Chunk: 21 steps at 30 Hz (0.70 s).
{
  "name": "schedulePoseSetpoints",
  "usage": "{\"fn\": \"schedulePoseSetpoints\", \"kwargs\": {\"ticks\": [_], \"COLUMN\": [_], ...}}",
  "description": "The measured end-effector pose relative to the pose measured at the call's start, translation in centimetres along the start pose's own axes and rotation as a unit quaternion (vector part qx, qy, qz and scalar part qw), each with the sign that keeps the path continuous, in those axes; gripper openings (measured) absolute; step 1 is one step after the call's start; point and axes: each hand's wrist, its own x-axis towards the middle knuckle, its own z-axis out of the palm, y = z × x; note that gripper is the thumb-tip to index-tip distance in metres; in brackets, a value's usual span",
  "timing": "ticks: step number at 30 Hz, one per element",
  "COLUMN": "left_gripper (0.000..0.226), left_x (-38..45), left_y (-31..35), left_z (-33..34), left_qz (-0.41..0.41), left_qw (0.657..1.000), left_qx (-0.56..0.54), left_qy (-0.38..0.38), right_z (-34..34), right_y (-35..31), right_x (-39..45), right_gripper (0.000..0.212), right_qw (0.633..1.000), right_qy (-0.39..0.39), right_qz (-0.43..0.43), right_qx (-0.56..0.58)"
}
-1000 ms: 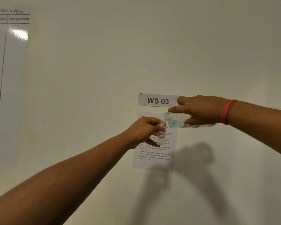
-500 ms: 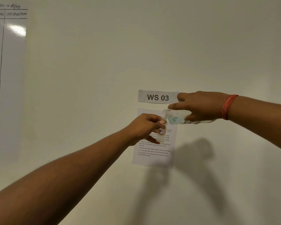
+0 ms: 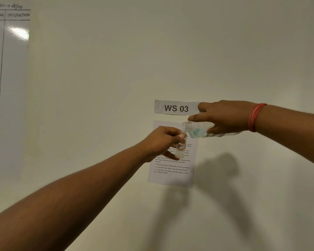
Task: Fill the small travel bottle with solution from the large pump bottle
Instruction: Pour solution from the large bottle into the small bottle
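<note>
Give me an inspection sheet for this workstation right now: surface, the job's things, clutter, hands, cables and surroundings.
Surface: pale plain surface behind the hands.
Job's things: large bottle tipped on its side, cap off, bluish solution inside, mouth just above the small travel bottle, which is upright.
Clutter: nothing seen.
Hands: left hand grips the travel bottle; right hand grips the large bottle; red thread band on the right wrist.
Cables: nothing seen.
Surroundings: WS 03 label, printed instruction sheet, whiteboard with handwriting at left.
</note>
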Motion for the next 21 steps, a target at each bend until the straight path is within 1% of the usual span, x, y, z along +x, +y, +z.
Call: {"fn": "schedulePoseSetpoints", "kwargs": {"ticks": [21], "left_gripper": [0.03], "left_x": [-0.13], "left_y": [-0.16], "left_z": [0.17], "left_qz": [0.002], "left_qw": [1.0], "left_qx": [0.005], "left_qy": [0.001], "right_z": [-0.27], "right_y": [-0.27], "right_x": [-0.22], "right_gripper": [0.067], "right_qw": [1.0], "right_qy": [-0.006], "right_qz": [0.003], "right_qx": [0.0]}}
